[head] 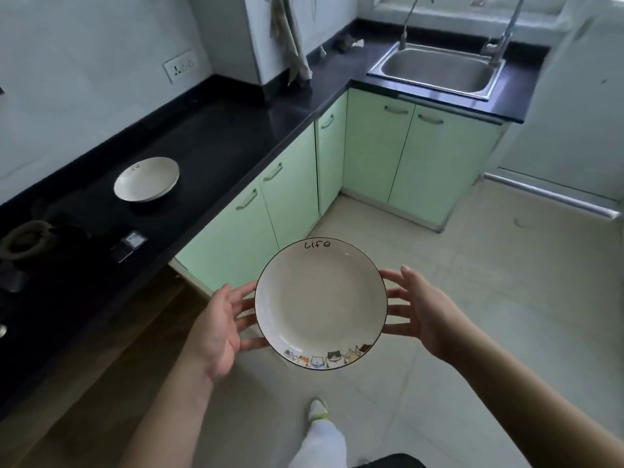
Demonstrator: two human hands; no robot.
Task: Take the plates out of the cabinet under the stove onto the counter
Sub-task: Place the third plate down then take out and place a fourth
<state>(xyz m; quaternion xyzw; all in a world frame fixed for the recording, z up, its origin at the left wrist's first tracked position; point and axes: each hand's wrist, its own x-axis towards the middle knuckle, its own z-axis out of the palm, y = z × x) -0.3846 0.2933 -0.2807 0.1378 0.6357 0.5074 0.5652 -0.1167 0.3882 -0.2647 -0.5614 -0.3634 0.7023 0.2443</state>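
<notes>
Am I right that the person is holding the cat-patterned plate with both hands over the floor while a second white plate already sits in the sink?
Not quite. The head view shows the second white plate on the black counter, not in the sink. The rest holds: the left hand and right hand hold the cat-patterned plate over the floor.

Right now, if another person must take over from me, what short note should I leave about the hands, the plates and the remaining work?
Left hand and right hand: both hold the cat-pattern plate by its opposite edges, fingers under the rim, level, in the air above the floor and in front of the green cabinets.
Done: one white plate already sits on the black counter, beside the stove.
Left: set the held plate on the counter, probably near the first one. The cabinet under the stove is not in view, so I cannot tell if more plates remain there; check it.
</notes>
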